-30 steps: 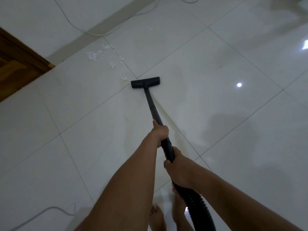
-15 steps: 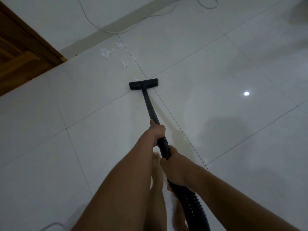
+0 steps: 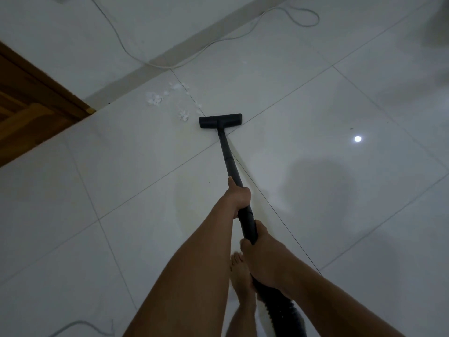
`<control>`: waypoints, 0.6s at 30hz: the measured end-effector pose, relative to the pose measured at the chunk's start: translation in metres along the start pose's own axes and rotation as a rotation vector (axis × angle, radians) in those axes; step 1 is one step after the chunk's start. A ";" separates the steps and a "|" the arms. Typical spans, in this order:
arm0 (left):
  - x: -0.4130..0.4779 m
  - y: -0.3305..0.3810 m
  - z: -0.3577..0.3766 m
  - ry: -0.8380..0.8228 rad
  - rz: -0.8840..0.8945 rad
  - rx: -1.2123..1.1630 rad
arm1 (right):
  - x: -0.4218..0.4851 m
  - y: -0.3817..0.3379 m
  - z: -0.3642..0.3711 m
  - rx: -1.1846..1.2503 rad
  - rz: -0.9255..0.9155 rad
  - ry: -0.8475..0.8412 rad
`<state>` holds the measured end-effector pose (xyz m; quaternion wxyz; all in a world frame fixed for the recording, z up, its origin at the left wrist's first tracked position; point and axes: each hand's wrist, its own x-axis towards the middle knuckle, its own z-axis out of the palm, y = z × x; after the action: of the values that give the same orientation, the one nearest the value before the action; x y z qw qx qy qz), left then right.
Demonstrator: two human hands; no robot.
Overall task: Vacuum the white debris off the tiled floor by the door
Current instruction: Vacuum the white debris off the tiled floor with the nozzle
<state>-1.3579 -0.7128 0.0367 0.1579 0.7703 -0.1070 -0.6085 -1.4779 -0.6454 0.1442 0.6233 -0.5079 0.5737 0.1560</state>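
Here, in the head view, the left grip (image 3: 239, 194) is wrapped round the black wand (image 3: 228, 156) and the right grip (image 3: 258, 246) clasps it just behind. The white debris (image 3: 155, 99) lies ahead and left of both grips, just past the floor head (image 3: 220, 120), toward the door (image 3: 36, 110); I would push forward-left slowly, head flat, so scraps aren't scattered.

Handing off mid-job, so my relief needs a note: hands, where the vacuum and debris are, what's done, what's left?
Left hand grips the wand higher up; right hand lower, by the hose.
Floor head on the tile, just right of the nearest white debris.
More of it lies beyond, toward the door.
Done: head at the debris. Left: vacuum all of it.
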 end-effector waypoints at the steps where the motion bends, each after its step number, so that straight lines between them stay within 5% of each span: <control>1: 0.002 0.005 -0.004 0.000 0.003 0.006 | 0.002 -0.007 -0.002 -0.007 0.002 0.007; 18: 0.044 0.083 -0.040 -0.026 0.019 0.030 | 0.046 -0.080 -0.035 -0.097 0.021 0.080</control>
<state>-1.3061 -0.8007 0.0361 0.1508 0.7635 -0.1254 -0.6153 -1.4219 -0.7268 0.1468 0.5728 -0.5372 0.5953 0.1699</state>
